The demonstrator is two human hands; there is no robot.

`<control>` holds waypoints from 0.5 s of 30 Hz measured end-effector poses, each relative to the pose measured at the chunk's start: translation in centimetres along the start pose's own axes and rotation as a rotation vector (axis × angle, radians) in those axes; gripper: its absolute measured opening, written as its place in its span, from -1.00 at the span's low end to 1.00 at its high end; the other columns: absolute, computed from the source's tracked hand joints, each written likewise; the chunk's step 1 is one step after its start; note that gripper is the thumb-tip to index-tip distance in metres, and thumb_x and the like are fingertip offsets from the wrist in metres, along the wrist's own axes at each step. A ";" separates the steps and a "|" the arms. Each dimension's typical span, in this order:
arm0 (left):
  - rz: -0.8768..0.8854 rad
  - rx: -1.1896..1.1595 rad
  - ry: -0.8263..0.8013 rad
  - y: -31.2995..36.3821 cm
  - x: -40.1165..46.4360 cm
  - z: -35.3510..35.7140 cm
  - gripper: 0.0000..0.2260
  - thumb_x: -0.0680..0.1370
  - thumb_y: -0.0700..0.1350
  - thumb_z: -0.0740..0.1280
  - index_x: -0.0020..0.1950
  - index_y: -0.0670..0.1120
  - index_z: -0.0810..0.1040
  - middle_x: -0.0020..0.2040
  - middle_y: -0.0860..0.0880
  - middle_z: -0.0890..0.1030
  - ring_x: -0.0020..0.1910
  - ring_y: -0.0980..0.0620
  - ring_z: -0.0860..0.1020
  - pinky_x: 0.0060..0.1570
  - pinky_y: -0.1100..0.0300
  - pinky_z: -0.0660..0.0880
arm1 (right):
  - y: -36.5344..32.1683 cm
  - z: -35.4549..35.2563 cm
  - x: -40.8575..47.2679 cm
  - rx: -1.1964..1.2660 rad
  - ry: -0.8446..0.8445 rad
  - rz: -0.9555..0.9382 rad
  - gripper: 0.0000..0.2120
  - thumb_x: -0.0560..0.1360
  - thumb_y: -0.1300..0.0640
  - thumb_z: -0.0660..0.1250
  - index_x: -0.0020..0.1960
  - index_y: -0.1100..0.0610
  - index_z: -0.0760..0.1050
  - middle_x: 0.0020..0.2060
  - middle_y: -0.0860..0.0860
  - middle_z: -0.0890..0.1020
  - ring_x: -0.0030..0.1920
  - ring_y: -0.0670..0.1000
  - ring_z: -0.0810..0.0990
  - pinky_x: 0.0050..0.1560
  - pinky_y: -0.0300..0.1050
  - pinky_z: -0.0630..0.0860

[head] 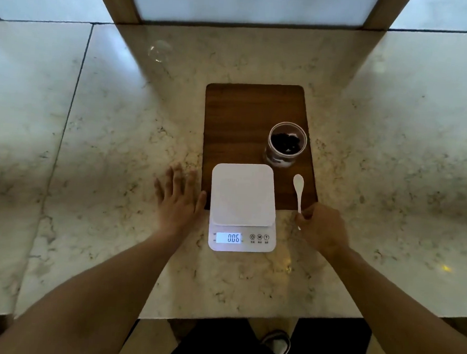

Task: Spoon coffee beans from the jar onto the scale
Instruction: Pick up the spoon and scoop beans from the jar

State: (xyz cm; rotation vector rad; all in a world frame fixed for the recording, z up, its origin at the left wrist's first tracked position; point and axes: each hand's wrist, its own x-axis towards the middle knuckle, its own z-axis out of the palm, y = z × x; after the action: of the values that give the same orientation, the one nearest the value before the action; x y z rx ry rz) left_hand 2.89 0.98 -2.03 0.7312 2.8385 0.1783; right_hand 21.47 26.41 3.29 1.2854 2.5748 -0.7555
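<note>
A white digital scale (242, 196) sits in front of me, half on a dark wooden board (241, 117), its lit display reading 006. Its weighing plate is bare. An open clear jar (287, 143) with dark coffee beans stands on the board, behind and to the right of the scale. My right hand (323, 227) pinches the handle end of a white spoon (298, 190), whose bowl points away from me toward the jar. My left hand (177, 198) rests flat on the marble counter just left of the scale, fingers spread, holding nothing.
The marble counter (119, 142) stretches wide on both sides, with a seam at the left. A clear glass lid or dish (160, 51) lies far back left. The counter's front edge is close to my body; a shoe shows on the floor below.
</note>
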 end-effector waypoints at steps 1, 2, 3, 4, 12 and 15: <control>0.001 -0.003 0.019 0.1 -0.2 0.0 -0.38 0.59 0.28 -0.22 0.60 0.04 -0.10 0.63 -0.17 -0.05 0.60 -0.14 -0.19 0.51 -0.19 -0.29 | 0.2 0.2 0.0 0.024 0.011 0.001 -0.86 0.46 0.03 0.42 -0.22 0.07 0.57 -0.37 -0.04 0.57 -0.37 -0.06 0.51 -0.45 -0.22 0.28; 0.004 -0.004 0.037 0.1 -0.2 0.0 -0.39 0.60 0.27 -0.19 0.60 0.03 -0.07 0.63 -0.18 -0.02 0.60 -0.14 -0.17 0.52 -0.20 -0.26 | 0.4 0.4 0.0 0.050 0.023 -0.009 -0.85 0.45 0.03 0.44 -0.24 0.07 0.57 -0.39 -0.05 0.57 -0.38 -0.08 0.51 -0.45 -0.23 0.29; 0.005 -0.007 0.048 0.1 -0.2 0.1 -0.40 0.60 0.25 -0.16 0.60 0.03 -0.03 0.63 -0.17 0.01 0.60 -0.14 -0.15 0.53 -0.20 -0.23 | 0.5 0.4 -0.1 0.076 0.035 -0.025 -0.85 0.44 0.04 0.45 -0.25 0.08 0.58 -0.39 -0.05 0.59 -0.38 -0.09 0.52 -0.45 -0.23 0.30; 0.006 -0.010 0.060 0.1 -0.2 0.1 -0.40 0.60 0.24 -0.14 0.59 0.02 0.00 0.63 -0.17 0.03 0.60 -0.14 -0.13 0.53 -0.20 -0.21 | 0.6 0.5 -0.1 0.099 0.046 -0.045 -0.84 0.44 0.05 0.45 -0.26 0.09 0.58 -0.40 -0.04 0.60 -0.39 -0.10 0.53 -0.45 -0.23 0.30; 0.010 -0.040 0.126 -0.2 0.2 0.5 -0.40 0.55 0.24 -0.02 0.56 0.07 0.11 0.62 -0.13 0.08 0.61 -0.10 -0.10 0.53 -0.19 -0.18 | 0.6 0.1 -1.4 0.316 0.186 -0.148 -0.80 0.50 0.12 0.38 -0.31 0.04 0.52 -0.49 -0.09 0.54 -0.48 -0.12 0.49 -0.47 -0.38 0.32; 0.010 -0.020 0.121 -0.3 0.2 0.6 -0.39 0.54 0.25 -0.01 0.57 0.08 0.09 0.63 -0.12 0.06 0.61 -0.09 -0.13 0.53 -0.17 -0.21 | 0.5 -1.2 -1.6 0.469 0.274 -0.148 -0.80 0.55 0.10 0.31 -0.26 0.01 0.50 -0.51 -0.04 0.57 -0.49 -0.13 0.53 -0.49 -0.33 0.40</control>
State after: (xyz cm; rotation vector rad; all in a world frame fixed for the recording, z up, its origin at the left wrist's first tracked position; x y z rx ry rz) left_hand 2.71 0.86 -2.71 0.7548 2.9427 0.2600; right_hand 22.96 26.18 4.75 1.4123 2.8403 -1.3645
